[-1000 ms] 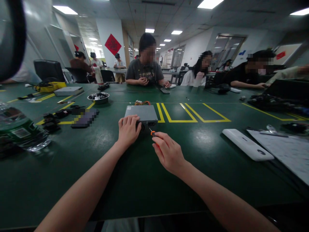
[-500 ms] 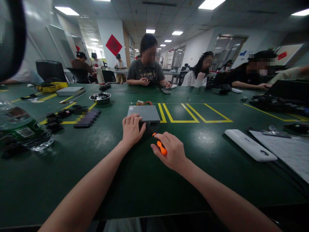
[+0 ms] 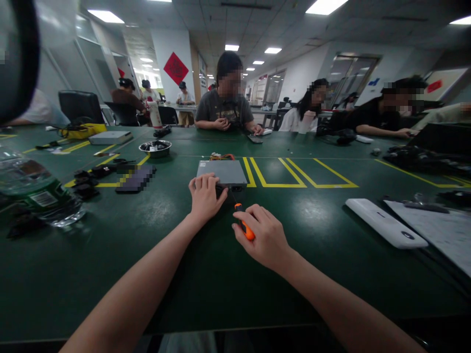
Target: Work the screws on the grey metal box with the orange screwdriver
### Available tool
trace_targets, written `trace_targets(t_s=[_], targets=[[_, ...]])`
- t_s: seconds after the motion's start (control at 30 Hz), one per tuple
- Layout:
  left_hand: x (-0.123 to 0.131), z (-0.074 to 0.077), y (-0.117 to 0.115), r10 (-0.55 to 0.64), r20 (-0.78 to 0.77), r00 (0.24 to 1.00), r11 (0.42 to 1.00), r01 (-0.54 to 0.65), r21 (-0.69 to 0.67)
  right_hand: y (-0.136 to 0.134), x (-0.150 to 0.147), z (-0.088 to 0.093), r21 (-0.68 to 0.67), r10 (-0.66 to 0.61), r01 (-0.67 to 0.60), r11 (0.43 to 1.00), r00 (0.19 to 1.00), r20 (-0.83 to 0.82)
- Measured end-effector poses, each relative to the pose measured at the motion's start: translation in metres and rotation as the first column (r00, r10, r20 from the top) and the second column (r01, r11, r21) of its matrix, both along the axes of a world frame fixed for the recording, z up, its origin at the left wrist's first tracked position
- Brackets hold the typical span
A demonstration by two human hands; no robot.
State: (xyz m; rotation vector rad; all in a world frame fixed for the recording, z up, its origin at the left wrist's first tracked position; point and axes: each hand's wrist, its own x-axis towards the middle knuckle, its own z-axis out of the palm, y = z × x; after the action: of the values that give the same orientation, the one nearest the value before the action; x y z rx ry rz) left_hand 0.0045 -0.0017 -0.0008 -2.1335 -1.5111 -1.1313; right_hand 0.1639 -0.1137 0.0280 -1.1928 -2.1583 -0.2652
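A flat grey metal box (image 3: 224, 171) with a socket in its near side lies on the green table, coloured wires (image 3: 222, 156) behind it. My left hand (image 3: 206, 196) grips the box's near left part, fingers on top and thumb along the near side. In my right hand (image 3: 259, 233) is a screwdriver (image 3: 247, 230) with an orange and black handle, held between thumb and fingers. Its thin shaft points at the near side of the box, close to the socket; whether the tip touches is too small to tell.
At left are a water bottle (image 3: 40, 196), a dark phone (image 3: 136, 178) and a metal bowl (image 3: 155, 148) of small parts. A white device (image 3: 384, 223) and papers (image 3: 434, 230) lie at right. People sit across the table.
The view has shifted slightly, so everything appears a little further right. The fingers of my right hand have moved on the screwdriver handle. My left hand stays on the box.
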Motion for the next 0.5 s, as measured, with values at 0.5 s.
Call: trace_targets(t_s=[0.5], targets=[[0.0011,0.0004,-0.0004,0.004,0.023,1.0,1.0,-0.004,-0.009,-0.001,-0.0008,-0.001,0.019,0.001,-0.003,1.0,0.998,0.068]])
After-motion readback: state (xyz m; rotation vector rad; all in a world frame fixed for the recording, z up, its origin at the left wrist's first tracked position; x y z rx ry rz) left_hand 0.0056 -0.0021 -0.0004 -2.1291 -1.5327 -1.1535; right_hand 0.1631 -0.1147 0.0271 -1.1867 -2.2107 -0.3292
